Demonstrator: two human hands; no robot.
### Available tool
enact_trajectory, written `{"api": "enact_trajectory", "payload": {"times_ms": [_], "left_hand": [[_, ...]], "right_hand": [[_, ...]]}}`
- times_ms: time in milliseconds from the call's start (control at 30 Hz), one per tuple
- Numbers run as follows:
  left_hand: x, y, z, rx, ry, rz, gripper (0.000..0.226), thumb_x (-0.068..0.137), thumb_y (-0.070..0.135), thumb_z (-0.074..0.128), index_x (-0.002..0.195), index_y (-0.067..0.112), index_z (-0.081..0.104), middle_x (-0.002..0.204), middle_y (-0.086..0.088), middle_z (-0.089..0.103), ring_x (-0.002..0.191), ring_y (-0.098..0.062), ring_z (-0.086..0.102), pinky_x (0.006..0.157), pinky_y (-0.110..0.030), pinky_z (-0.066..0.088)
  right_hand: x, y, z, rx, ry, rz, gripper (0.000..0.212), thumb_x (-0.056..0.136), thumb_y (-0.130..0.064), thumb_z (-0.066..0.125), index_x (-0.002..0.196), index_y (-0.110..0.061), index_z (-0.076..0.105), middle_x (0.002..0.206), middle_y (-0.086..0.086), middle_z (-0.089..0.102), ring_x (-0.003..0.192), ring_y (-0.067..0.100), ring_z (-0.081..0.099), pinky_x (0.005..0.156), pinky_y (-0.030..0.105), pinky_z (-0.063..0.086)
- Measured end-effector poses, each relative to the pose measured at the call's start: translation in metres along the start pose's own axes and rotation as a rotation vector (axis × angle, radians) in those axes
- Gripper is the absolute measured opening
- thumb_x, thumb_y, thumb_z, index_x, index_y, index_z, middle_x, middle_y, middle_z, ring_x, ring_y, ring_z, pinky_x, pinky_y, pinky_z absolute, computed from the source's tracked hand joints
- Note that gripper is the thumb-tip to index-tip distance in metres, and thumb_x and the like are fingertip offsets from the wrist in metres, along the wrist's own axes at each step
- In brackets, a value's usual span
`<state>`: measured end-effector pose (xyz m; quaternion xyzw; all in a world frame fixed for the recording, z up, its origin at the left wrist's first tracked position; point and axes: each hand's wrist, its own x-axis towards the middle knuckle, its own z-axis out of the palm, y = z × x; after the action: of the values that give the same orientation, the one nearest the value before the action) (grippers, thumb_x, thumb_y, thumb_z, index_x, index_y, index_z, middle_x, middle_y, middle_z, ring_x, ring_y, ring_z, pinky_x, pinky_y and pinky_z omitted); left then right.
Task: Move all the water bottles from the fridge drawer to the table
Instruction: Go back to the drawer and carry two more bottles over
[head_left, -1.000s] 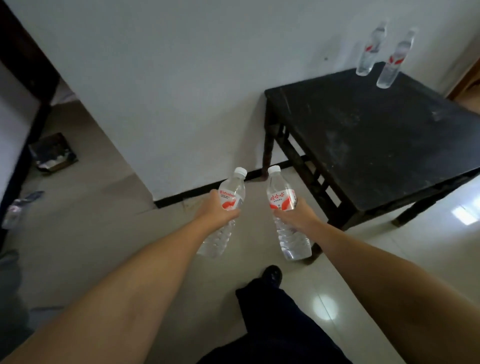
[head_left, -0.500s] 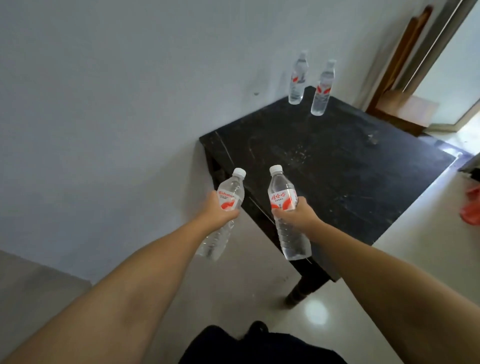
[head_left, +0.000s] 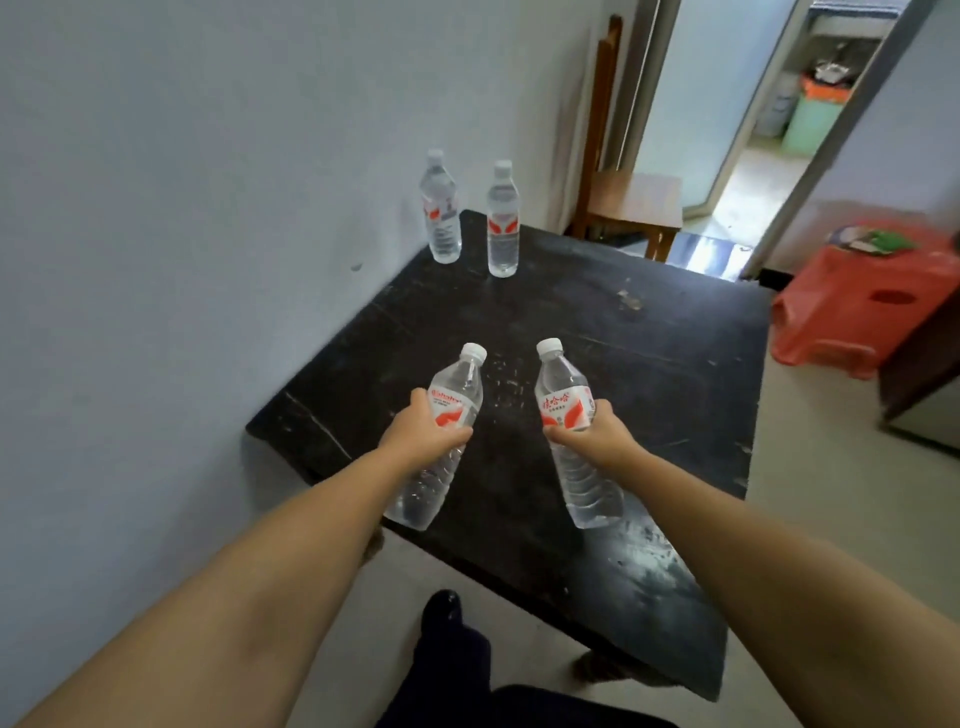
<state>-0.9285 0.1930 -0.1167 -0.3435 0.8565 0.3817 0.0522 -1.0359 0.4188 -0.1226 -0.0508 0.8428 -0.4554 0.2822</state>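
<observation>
My left hand grips a clear water bottle with a red and white label, tilted a little to the right. My right hand grips a second bottle of the same kind, tilted a little to the left. Both bottles hang in the air over the near part of the black wooden table. Two more bottles stand upright at the table's far corner by the wall, one on the left and one on the right. No fridge drawer is in view.
A white wall runs along the table's left side. Behind the table stands a wooden chair next to an open doorway. A red plastic stool sits on the floor to the right. My dark shoe is by the table's near edge.
I have walked up to the table; it now lies under both held bottles instead of ahead and to the right. My grip on each bottle is unchanged.
</observation>
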Motion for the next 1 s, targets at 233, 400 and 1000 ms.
{"api": "enact_trajectory", "payload": {"times_ms": [233, 400, 1000], "left_hand": [[0.121, 0.063, -0.032, 0.022, -0.206, 0.164, 0.07, 0.07, 0.043, 0.075, 0.121, 0.014, 0.037, 0.108, -0.001, 0.055, 0.094, -0.017, 0.056, 0.076, -0.029, 0.047], [0.166, 0.101, -0.027, -0.041, -0.272, 0.207, 0.069, 0.068, 0.04, 0.077, 0.121, 0.014, 0.04, 0.109, -0.001, 0.055, 0.099, -0.019, 0.057, 0.081, -0.031, 0.047], [0.294, 0.261, 0.059, -0.42, -0.278, 0.283, 0.062, 0.069, 0.013, 0.08, 0.118, 0.027, 0.045, 0.106, 0.006, 0.059, 0.107, -0.019, 0.055, 0.095, -0.036, 0.045]], "right_hand": [[0.067, -0.039, -0.005, 0.176, 0.264, 0.105, 0.065, 0.077, -0.034, 0.078, 0.122, -0.017, 0.035, 0.111, 0.002, 0.055, 0.097, 0.018, 0.059, 0.077, 0.03, 0.05], [0.095, -0.053, -0.017, 0.218, 0.392, 0.13, 0.065, 0.075, -0.029, 0.08, 0.119, -0.016, 0.035, 0.106, 0.0, 0.054, 0.096, 0.017, 0.057, 0.074, 0.027, 0.046], [0.249, -0.073, -0.125, 0.393, 0.666, -0.038, 0.074, 0.07, -0.02, 0.084, 0.13, -0.018, 0.04, 0.114, 0.0, 0.06, 0.104, 0.021, 0.06, 0.088, 0.031, 0.048]]}}
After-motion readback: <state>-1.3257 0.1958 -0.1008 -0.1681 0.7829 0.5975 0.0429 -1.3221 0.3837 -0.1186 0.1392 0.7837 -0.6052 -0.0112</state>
